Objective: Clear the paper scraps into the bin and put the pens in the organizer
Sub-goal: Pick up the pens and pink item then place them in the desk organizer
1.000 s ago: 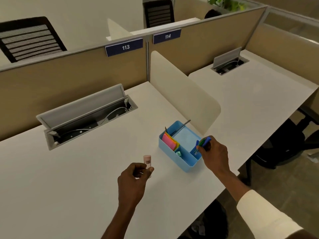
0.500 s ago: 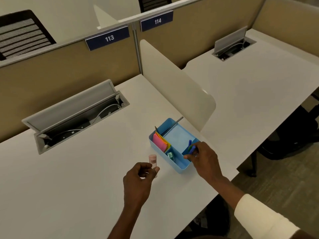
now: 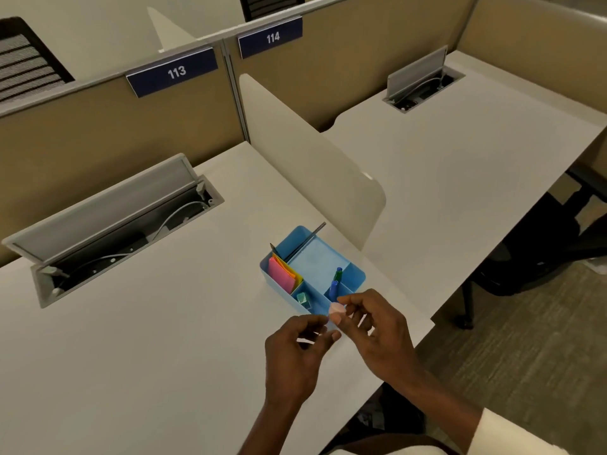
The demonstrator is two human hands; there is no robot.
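left hand (image 3: 295, 353): over the near edge of the desk, fingers curled, thumb and fingertips pinched on the lower end of a small pinkish cylinder (image 3: 336, 311) (eraser or glue stick, too blurred to say which)
right hand (image 3: 377, 326): just right of the left one, thumb and forefinger closed on the top of the same cylinder; cream sleeve (image 3: 512, 435) at bottom right
hands together: both meet at the cylinder, fingertips almost touching, right in front of the organizer's near wall
organizer (image 3: 356, 272): light blue tray with compartments, standing on the white desk (image 3: 147, 339) beside the foot of the cream divider (image 3: 305, 165)
blue pen (image 3: 333, 288): upright in the near right compartment, cap up
green pen (image 3: 338, 274): same compartment, just behind the blue one, leaning slightly
sticky notes (image 3: 282, 274): pink, orange and yellow pads on edge in the left compartment
teal item (image 3: 302, 298): small, in the near middle compartment, can't tell what it is
grey rod (image 3: 307, 240): thin, lies slantwise in the big back compartment, far end sticking out over the rim
paper scraps / bin: none seen in this view
cable tray (image 3: 108, 221): recessed in the desk at left, lid raised, white cable inside
labels: 113 (image 3: 175, 72) and 114 (image 3: 272, 37) on the back partition
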